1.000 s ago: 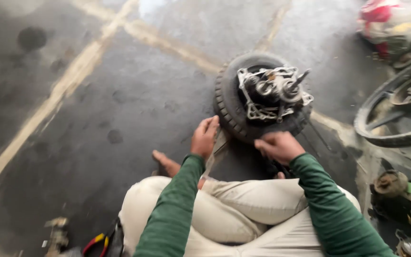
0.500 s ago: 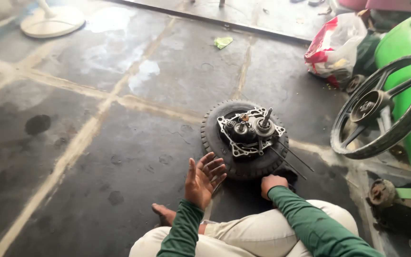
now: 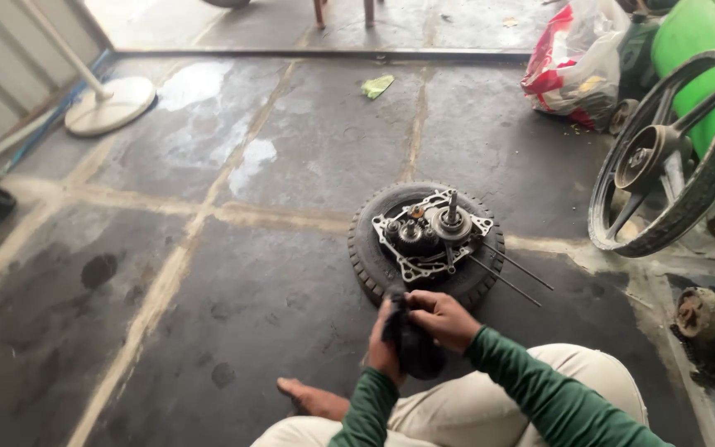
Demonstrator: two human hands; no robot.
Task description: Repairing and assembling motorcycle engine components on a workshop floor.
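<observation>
A small black tyre (image 3: 370, 257) lies flat on the concrete floor. On top of it rests a grey metal engine case half (image 3: 426, 234) with gears and upright shafts. Two thin metal rods (image 3: 513, 271) stick out from it to the right. Just in front of the tyre, my left hand (image 3: 384, 349) and my right hand (image 3: 446, 318) are together, both gripping a dark cloth (image 3: 417, 349) that hangs between them. Both sleeves are green. I sit on the floor with a bare foot (image 3: 314, 399) showing.
A spoked wheel (image 3: 670, 157) leans against a green vehicle body (image 3: 709, 33) at right. A red and white plastic bag (image 3: 573, 58) sits at the back right, a white fan base (image 3: 109, 106) at the back left. A rusty part (image 3: 697, 311) lies at right.
My view has tilted up and back. My left hand, open by the tyre before, has come together with my right hand, and both now grip the dark cloth.
</observation>
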